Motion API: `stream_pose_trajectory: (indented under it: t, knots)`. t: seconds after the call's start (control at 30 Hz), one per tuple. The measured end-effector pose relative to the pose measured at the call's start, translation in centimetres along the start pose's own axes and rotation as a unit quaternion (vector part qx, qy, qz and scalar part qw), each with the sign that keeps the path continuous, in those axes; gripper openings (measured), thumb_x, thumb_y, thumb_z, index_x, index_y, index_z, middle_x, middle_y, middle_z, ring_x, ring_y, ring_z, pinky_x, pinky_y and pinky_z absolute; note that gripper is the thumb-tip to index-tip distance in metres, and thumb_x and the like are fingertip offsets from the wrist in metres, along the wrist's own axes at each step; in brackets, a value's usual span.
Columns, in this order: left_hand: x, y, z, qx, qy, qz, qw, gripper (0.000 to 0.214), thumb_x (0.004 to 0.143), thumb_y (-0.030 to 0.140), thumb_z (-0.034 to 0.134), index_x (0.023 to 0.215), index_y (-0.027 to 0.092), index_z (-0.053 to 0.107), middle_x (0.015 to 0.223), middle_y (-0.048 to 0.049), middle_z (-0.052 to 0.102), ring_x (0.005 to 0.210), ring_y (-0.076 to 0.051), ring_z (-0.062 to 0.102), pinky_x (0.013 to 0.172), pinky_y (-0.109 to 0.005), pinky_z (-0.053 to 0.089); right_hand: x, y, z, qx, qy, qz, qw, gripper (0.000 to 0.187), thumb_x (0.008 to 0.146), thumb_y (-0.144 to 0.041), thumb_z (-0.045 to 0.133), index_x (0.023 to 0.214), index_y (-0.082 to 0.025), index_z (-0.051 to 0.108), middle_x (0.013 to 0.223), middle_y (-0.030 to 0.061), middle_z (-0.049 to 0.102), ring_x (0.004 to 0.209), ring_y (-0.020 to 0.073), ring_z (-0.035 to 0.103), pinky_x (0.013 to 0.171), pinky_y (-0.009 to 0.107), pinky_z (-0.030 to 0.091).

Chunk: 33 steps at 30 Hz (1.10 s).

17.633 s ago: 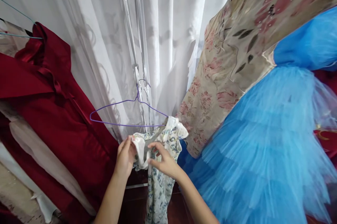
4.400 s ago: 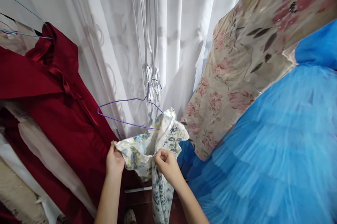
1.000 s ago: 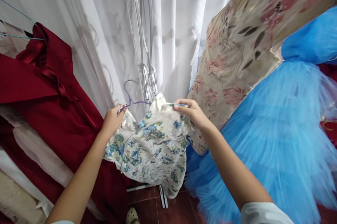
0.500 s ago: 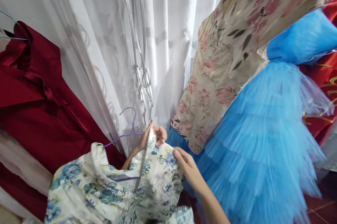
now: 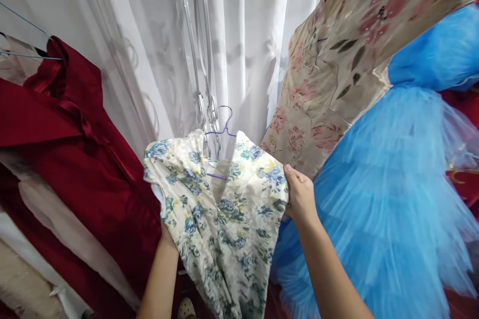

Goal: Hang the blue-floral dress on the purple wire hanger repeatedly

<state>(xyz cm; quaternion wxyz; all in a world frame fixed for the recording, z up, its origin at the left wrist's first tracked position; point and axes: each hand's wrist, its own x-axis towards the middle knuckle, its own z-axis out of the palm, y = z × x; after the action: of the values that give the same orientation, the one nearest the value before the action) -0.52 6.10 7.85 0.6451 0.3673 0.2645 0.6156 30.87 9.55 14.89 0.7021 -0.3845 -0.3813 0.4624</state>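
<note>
A small white dress with blue flowers [image 5: 220, 209] hangs spread on a purple wire hanger [image 5: 221, 132] in the middle of the view. My right hand [image 5: 299, 196] is closed on the dress's right shoulder edge. My left hand [image 5: 166, 234] is under the dress's left side; the cloth covers its fingers, and only the wrist and forearm show. The hanger's hook sticks up out of the neck opening, in front of the white curtain [image 5: 239, 34].
A dark red garment [image 5: 67, 124] hangs on a wire hanger at the left. A beige dress with pink flowers [image 5: 337, 69] and a blue tulle skirt [image 5: 392, 184] hang at the right. Clear plastic hangers [image 5: 204, 74] dangle before the curtain. Reddish floor shows below.
The flowered dress, bunched low half a second ago, is now lifted and spread on the hanger. My right hand moved out to its right shoulder; my left hand went beneath the cloth.
</note>
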Motion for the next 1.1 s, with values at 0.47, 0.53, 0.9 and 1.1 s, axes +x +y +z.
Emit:
stream_pose_trajectory:
  t: [0.47,0.53,0.9,1.1]
  knots:
    - [-6.7,-9.5,0.0,0.255,0.243,0.041,0.935,0.073,0.070,0.043,0.081,0.134,0.021,0.056,0.140,-0.0104,0.057,0.139,-0.032,0.044,0.119,-0.045,0.030,-7.9,9.6,0.0,-0.239,0.033,-0.129,0.962,0.028,0.091,-0.047,0.057,0.092,-0.020,0.060,0.089,0.0041,0.062,0.083,0.0224,0.059,0.076,0.034,0.048]
    - [-6.8,-9.9,0.2,0.257,0.246,0.047,0.933,0.071,0.071,0.043,0.080,0.134,0.021,0.056,0.141,-0.0103,0.057,0.139,-0.031,0.043,0.118,-0.044,0.031,-9.8,11.5,1.6,-0.246,-0.157,-0.021,0.956,0.032,0.093,-0.051,0.053,0.083,-0.020,0.058,0.076,0.0018,0.060,0.071,0.0200,0.058,0.067,0.031,0.047]
    - [-7.6,-8.3,0.1,0.315,0.330,0.151,0.877,0.068,0.070,0.035,0.081,0.130,0.026,0.050,0.133,-0.0100,0.057,0.129,-0.032,0.052,0.110,-0.045,0.041,-9.4,11.4,3.9,-0.077,-0.273,0.161,0.945,0.037,0.087,-0.051,0.061,0.071,-0.018,0.061,0.053,-0.0022,0.054,0.044,0.0106,0.036,0.045,0.025,0.024]
    - [-6.4,-10.5,2.3,0.510,0.198,0.223,0.807,0.026,0.080,0.031,0.068,0.105,0.027,0.059,0.108,-0.0103,0.061,0.110,-0.030,0.058,0.102,-0.048,0.044,-11.0,11.1,3.2,-0.033,-0.261,0.237,0.935,0.032,0.082,-0.046,0.067,0.071,-0.016,0.072,0.043,-0.0009,0.057,0.034,0.0086,0.032,0.041,0.025,0.016]
